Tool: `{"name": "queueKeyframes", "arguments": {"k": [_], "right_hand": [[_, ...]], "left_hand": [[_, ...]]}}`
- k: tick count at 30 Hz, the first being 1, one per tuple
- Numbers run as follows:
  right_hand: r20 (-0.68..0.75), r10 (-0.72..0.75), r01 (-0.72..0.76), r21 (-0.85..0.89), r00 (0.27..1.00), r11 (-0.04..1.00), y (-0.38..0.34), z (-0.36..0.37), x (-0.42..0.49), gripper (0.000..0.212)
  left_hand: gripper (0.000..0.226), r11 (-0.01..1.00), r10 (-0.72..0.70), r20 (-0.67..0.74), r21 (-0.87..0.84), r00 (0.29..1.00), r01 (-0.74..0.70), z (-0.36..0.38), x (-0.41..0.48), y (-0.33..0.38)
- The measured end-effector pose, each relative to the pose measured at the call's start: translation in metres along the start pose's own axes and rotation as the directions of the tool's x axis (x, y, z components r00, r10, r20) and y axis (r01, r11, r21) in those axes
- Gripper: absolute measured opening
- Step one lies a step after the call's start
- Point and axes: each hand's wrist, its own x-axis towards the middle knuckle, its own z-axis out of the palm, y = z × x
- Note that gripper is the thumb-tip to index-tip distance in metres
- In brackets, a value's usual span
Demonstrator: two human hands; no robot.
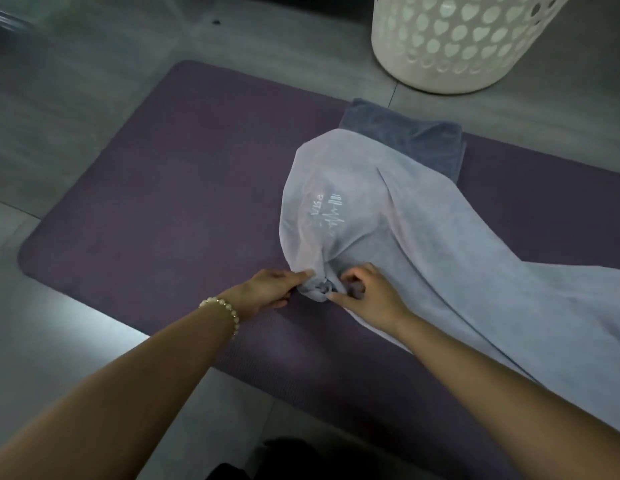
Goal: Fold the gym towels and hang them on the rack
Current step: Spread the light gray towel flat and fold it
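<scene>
Towel (388,237) of soft pale cloth lies rumpled across the purple mat (163,202), its bunched end near the mat's middle. The left hand (267,289) pinches this end; the right hand (367,296), fingers curled, grips it too. A folded grey towel (422,140) sits at the mat's far edge, partly covered; a perforated white basket (457,46) stands beyond the mat.

Pearl-bead bracelet (222,310), bare forearms

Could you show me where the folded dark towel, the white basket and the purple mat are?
folded dark towel (398,128): head view, top face.
white basket (450,46): head view, holed side wall.
purple mat (163,188): head view, bare left part.
</scene>
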Motion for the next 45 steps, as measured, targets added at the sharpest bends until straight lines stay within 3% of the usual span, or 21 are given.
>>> {"name": "queueKeyframes", "arguments": {"k": [6,8,10,12,15,20,26,29,32,35,38,41,45], "right_hand": [[-0.104,0.068,-0.055,0.125,0.992,0.991,-0.01,0.019,0.0,0.032],[-0.078,0.06,-0.047,0.155,0.995,0.987,-0.01,0.018,0.001,0.024],[-0.055,0.06,-0.049,0.18,0.997,0.982,-0.008,0.015,0.002,0.017],[-0.037,0.077,-0.068,0.211,0.996,0.975,-0.007,0.012,0.001,0.014],[-0.019,0.089,-0.083,0.222,0.996,0.972,-0.008,0.01,0.0,0.012],[-0.004,0.057,-0.055,0.177,0.998,0.983,-0.006,0.012,-0.002,0.019],[0.011,0.098,-0.098,0.24,0.995,0.966,-0.012,0.01,-0.004,0.023],[-0.012,0.062,-0.059,0.196,0.998,0.979,-0.015,0.015,-0.005,0.022],[-0.083,-0.015,0.026,0.127,0.996,0.992,-0.016,0.023,-0.005,0.018],[-0.128,-0.095,0.102,0.051,0.987,0.993,-0.015,0.024,-0.005,0.021],[-0.017,-0.078,0.075,-0.126,0.997,0.989,-0.012,0.021,-0.008,0.038],[0.137,-0.017,0.059,-0.309,0.99,0.949,-0.007,0.023,-0.016,0.055],[0.183,-0.023,0.101,-0.43,0.983,0.897,-0.005,0.024,-0.026,0.063]], "left_hand": [[0.051,0.969,-0.136,0.147,-0.184,0.98,0.162,0.008,-0.012,0.005],[0.057,0.962,-0.16,0.098,-0.21,0.982,0.177,0.017,-0.015,0.002],[0.06,0.974,-0.193,0.032,-0.112,0.981,0.196,0.022,-0.018,-0.001],[0.064,0.969,-0.248,0.069,0.012,0.966,0.247,0.022,-0.021,-0.003],[0.066,0.959,-0.263,0.145,-0.066,0.954,0.275,0.025,-0.022,-0.009],[0.037,0.931,-0.124,-0.002,-0.347,0.992,0.115,0.035,-0.017,-0.02],[0.018,0.888,0.083,-0.176,-0.433,0.981,-0.152,-0.009,-0.028,-0.032],[0.021,0.851,0.07,-0.451,-0.438,0.89,-0.289,-0.064,-0.034,-0.045],[0.025,0.89,0.019,-0.629,-0.343,0.777,-0.3,-0.1,-0.036,-0.062],[0.035,0.878,-0.033,-0.651,-0.382,0.758,-0.29,-0.111,-0.033,-0.069],[0.051,0.878,-0.004,-0.548,-0.402,0.836,-0.259,-0.104,-0.029,-0.073],[0.029,0.912,-0.002,-0.421,-0.372,0.907,-0.171,-0.077,-0.034,-0.075],[0.021,0.948,0.037,-0.514,-0.253,0.857,-0.192,-0.067,-0.034,-0.069]]}}
